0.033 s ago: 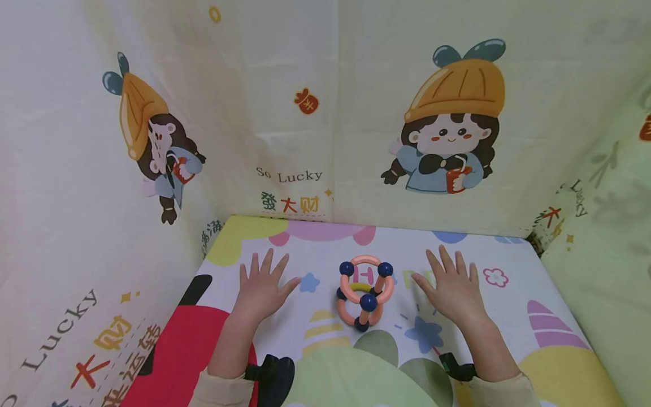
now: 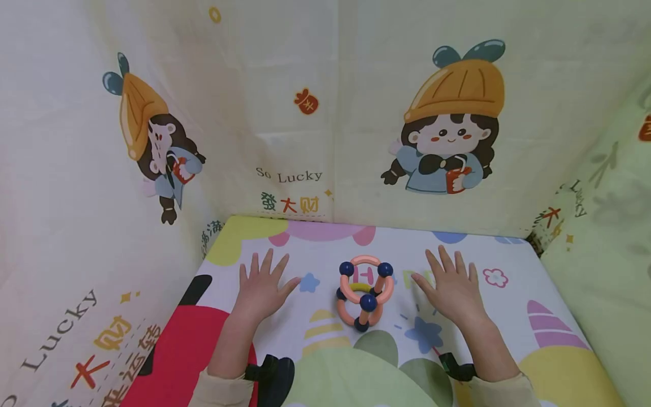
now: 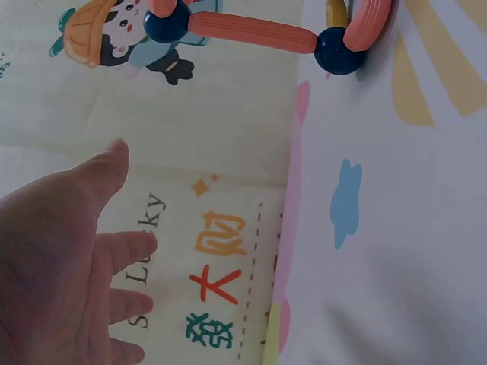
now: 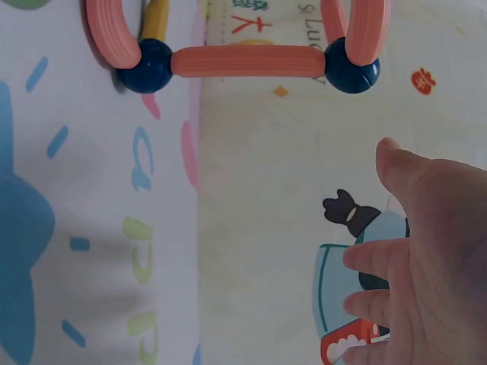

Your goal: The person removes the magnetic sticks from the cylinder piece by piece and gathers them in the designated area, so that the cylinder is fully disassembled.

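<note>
In the head view, a frame of magnetic rods and balls [image 2: 368, 303] stands on the table between my hands. Curved salmon rods form its upper ring, with dark blue balls at the joints. Straight salmon rods [image 4: 247, 61] link that ring to a lower one, where a yellow curved rod [image 2: 360, 287] shows at the back. To the left of the frame is my left hand [image 2: 261, 291], palm down with fingers spread. My right hand [image 2: 452, 288] is on the other side, fingers likewise spread. Both hands hold nothing and are apart from the frame.
A colourful printed cloth [image 2: 285, 350] covers the table. Pale cloth walls with cartoon prints rise behind it [image 2: 366, 113], on the left [image 2: 51, 198] and on the right [image 2: 600, 282]. Black wrist straps [image 2: 269, 370] are worn just above the light sleeves.
</note>
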### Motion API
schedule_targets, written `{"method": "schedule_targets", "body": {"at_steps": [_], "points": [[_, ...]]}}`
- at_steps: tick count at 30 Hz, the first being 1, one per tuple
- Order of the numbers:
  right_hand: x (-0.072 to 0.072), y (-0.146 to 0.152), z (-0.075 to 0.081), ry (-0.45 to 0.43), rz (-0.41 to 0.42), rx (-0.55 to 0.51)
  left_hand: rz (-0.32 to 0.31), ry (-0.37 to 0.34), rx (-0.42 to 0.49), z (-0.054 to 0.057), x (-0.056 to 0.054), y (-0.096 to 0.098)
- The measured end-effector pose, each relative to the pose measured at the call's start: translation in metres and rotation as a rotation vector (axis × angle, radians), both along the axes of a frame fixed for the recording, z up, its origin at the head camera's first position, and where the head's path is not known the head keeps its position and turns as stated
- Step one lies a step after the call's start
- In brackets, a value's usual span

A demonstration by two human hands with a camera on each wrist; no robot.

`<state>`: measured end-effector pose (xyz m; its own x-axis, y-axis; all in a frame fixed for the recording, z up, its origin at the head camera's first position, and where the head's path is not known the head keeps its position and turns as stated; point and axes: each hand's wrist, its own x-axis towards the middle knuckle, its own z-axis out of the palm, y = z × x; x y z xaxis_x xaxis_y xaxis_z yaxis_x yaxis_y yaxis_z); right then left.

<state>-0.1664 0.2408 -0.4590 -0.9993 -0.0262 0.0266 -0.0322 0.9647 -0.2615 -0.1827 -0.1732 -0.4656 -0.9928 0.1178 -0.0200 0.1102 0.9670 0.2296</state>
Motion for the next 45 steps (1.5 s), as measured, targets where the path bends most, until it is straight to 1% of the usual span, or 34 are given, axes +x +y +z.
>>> {"method": "schedule_targets", "body": {"at_steps": [3, 5, 6, 8, 9, 10, 11, 14, 15, 17, 18, 21, 23, 26, 31, 35, 39, 45], "points": [[0.0, 0.0, 0.0, -0.001, 0.009, -0.01, -0.008, 0.003, 0.006, 0.0, 0.0, 0.0], [0.0, 0.0, 0.0, -0.001, 0.027, -0.036, -0.018, 0.01, 0.022, 0.0, -0.001, 0.0], [0.0, 0.001, 0.0, 0.0, 0.039, -0.056, -0.022, 0.015, 0.032, 0.0, -0.001, 0.0], [0.0, 0.0, -0.001, -0.012, 0.062, -0.127, -0.032, 0.03, 0.062, -0.001, -0.002, 0.002], [0.001, -0.001, -0.001, -0.02, 0.072, -0.171, -0.036, 0.035, 0.098, -0.001, -0.002, 0.003], [0.001, -0.002, -0.002, -0.032, 0.086, -0.224, -0.039, 0.036, 0.15, 0.0, -0.002, 0.005], [0.001, -0.003, -0.002, -0.06, 0.097, -0.3, -0.049, 0.026, 0.219, 0.0, -0.002, 0.009], [0.0, -0.011, -0.003, -0.174, 0.115, -0.568, -0.079, -0.054, 0.492, -0.001, -0.004, 0.024], [0.0, -0.015, -0.003, -0.212, 0.124, -0.648, -0.087, -0.099, 0.598, -0.002, -0.005, 0.031], [0.0, -0.022, -0.003, -0.29, 0.131, -0.803, -0.106, -0.192, 0.763, -0.004, -0.006, 0.044], [0.001, -0.025, -0.002, -0.316, 0.129, -0.854, -0.114, -0.23, 0.818, -0.006, -0.007, 0.049], [0.003, -0.035, -0.003, -0.369, 0.116, -0.966, -0.132, -0.327, 0.937, -0.01, -0.008, 0.064], [0.004, -0.04, -0.004, -0.389, 0.092, -1.024, -0.135, -0.368, 0.979, -0.012, -0.008, 0.071], [0.003, -0.046, -0.008, -0.416, 0.064, -1.082, -0.124, -0.399, 1.034, -0.014, -0.007, 0.078], [0.003, -0.051, -0.015, -0.465, 0.073, -1.108, -0.146, -0.449, 1.077, -0.017, -0.006, 0.085], [0.004, -0.053, -0.017, -0.456, 0.1, -1.11, -0.165, -0.498, 1.092, -0.018, -0.005, 0.089], [0.003, -0.053, -0.018, -0.433, 0.109, -1.12, -0.182, -0.514, 1.105, -0.019, -0.004, 0.091], [0.001, -0.053, -0.021, -0.414, 0.118, -1.125, -0.185, -0.503, 1.131, -0.019, -0.004, 0.094]]}}
